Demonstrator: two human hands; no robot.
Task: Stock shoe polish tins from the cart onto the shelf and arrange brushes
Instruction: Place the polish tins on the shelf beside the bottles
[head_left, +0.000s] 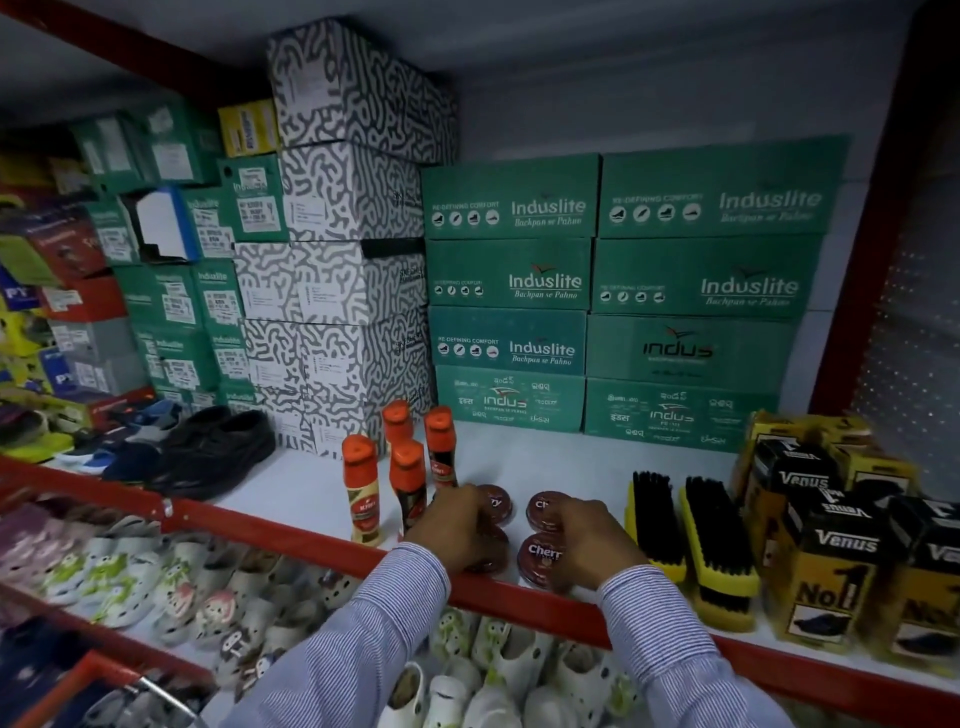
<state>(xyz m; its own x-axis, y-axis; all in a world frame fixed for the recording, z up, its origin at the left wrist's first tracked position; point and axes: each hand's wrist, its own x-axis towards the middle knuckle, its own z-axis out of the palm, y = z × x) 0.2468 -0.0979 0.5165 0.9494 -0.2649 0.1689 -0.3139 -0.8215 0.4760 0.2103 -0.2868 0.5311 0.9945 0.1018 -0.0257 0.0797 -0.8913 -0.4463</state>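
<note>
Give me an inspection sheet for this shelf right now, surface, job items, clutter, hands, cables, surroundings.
Surface: white shelf with a red front edge, partly bare.
Job's things: four dark red polish tins in a two-by-two group near the edge; two yellow-backed brushes side by side to their right.
Clutter: four orange-capped liquid polish bottles standing upright; yellow and black Venus boxes; black shoes.
Grippers: left hand and right hand each rest on the tins; grip hidden.
Cables: nothing seen.
Surroundings: stacked green Induslite boxes behind; white clogs on the lower shelf.
</note>
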